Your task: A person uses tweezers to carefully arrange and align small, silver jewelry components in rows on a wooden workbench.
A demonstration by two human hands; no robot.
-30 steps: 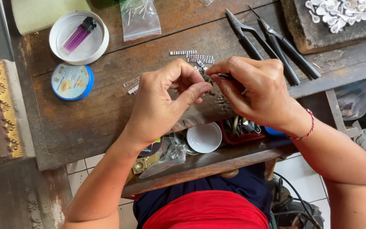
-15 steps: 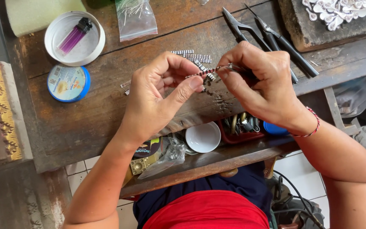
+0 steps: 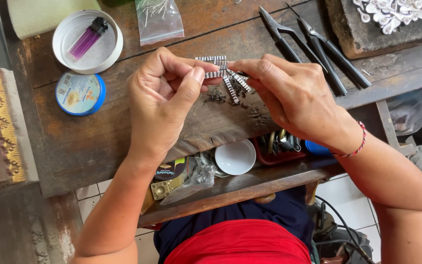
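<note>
- you are sitting at a worn wooden workbench (image 3: 123, 132), with everything lying on its top or on the lower shelf under your wrists.
- your right hand (image 3: 294, 95) is pinching one end of a small ridged silver strip (image 3: 214, 74) between thumb and fingertips, closed on it.
- your left hand (image 3: 162, 98) is gripping the other end of that same strip, thumb pressed against the curled forefinger.
- the strip is being held just above the bench, between both hands, with more silver strips (image 3: 233, 88) lying right beneath it.
- two dark pliers (image 3: 313, 46) are lying near your right hand, towards the far edge.
- a white round dish (image 3: 67, 46) is sitting at the far left, holding a purple lighter (image 3: 86, 40).
- a blue-rimmed tin (image 3: 80, 94) is resting just beside that dish.
- a clear plastic bag (image 3: 159, 20) is lying beyond your left hand.
- a small white bowl (image 3: 235, 157) is sitting on the lower shelf.
</note>
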